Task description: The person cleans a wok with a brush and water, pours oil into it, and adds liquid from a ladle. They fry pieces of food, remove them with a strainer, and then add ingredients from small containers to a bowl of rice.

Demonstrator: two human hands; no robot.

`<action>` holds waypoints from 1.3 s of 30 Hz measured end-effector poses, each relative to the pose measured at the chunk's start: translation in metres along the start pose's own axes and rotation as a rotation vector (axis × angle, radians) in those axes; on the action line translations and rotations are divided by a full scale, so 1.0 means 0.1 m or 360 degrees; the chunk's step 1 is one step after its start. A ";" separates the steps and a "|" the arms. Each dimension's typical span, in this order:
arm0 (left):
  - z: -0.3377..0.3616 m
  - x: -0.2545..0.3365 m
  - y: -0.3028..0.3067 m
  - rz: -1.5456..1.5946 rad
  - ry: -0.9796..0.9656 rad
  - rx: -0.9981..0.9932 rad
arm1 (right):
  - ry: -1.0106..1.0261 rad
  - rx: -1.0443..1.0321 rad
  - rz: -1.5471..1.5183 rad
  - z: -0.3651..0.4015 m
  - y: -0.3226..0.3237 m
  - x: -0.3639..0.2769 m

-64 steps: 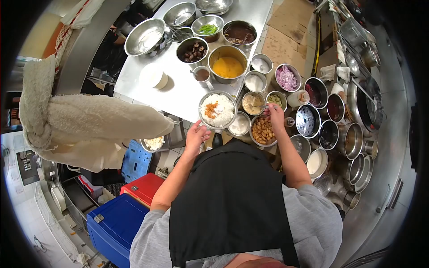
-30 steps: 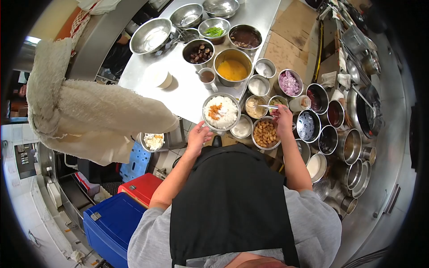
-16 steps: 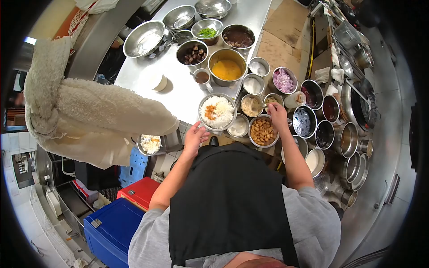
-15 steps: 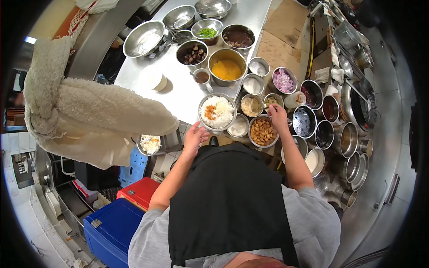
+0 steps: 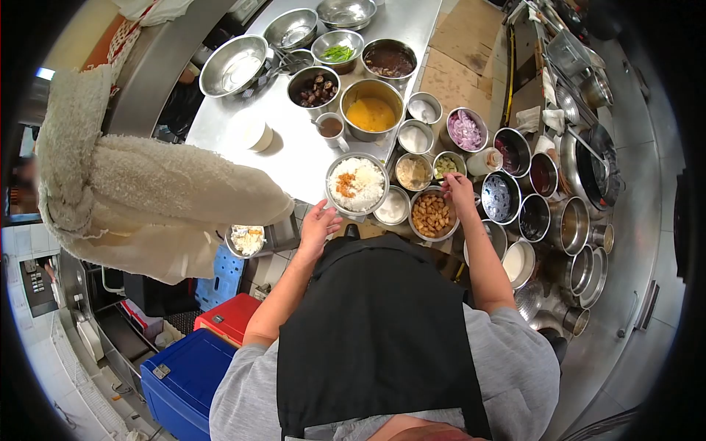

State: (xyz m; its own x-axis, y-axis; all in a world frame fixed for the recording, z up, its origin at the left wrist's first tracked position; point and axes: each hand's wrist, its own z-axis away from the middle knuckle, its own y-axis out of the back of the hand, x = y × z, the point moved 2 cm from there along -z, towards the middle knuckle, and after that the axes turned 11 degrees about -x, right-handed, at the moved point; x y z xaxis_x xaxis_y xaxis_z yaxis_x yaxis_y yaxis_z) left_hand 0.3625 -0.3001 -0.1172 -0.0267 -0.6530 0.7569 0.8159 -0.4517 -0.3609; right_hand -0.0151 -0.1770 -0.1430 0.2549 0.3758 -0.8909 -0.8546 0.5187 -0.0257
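Note:
My left hand (image 5: 318, 228) has its fingers at the lower left rim of a steel bowl (image 5: 373, 200), gripping it by the edge. White rice (image 5: 365, 185) with an orange-brown seasoning on top fills this bowl, which sits over the table's near corner. My right hand (image 5: 460, 192) pinches the handle of a spoon (image 5: 439, 179) at the near side of a small tin of chopped green pieces (image 5: 446, 166). Just below that hand is a tin of browned cubes (image 5: 431, 214). A tin of beige paste (image 5: 413, 172) stands between the rice bowl and the green pieces.
Pots of yellow liquid (image 5: 371, 115), dark chunks (image 5: 316, 91) and a cup of brown sauce (image 5: 330, 128) stand on the steel table (image 5: 220, 125). Sliced onion (image 5: 466, 130) and several tins crowd the right. A hanging towel (image 5: 176, 176) blocks the left. Another bowl (image 5: 245, 239) sits below it.
My right hand has shifted slightly, and more of the green pieces show in their tin. My left hand stays at the rice bowl. The view has moved a little.

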 end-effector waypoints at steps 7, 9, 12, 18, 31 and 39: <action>-0.01 -0.01 0.04 -0.0008 -0.0024 -0.0005 | -0.0159 0.0059 -0.0271 -0.12 0.09 0.21; -0.01 0.00 0.05 -0.0018 -0.0024 -0.0001 | -0.0162 0.0121 -0.0453 -0.12 0.10 0.24; -0.02 0.01 0.08 -0.0022 -0.0035 -0.0001 | -0.0093 0.0192 -0.0542 -0.07 0.15 0.21; -0.04 0.00 0.23 -0.0139 -0.0066 0.0003 | 0.0034 0.0230 -0.0752 0.22 0.30 -0.01; -0.29 0.22 -0.68 -0.0680 0.0249 -0.0970 | 0.0822 0.0778 -0.1235 2.79 1.77 -0.21; -0.33 0.18 -1.10 -0.0761 0.0351 -0.1301 | 0.0892 0.1806 -0.1233 4.71 1.78 0.62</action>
State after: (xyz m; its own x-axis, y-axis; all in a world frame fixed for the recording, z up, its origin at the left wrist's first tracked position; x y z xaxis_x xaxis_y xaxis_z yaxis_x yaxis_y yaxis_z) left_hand 0.2530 -0.2820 -0.0820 -0.4266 -0.3527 0.8328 0.0404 -0.9273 -0.3720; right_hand 0.0619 0.3002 0.0109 0.0423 -0.4685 -0.8825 0.2777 0.8540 -0.4400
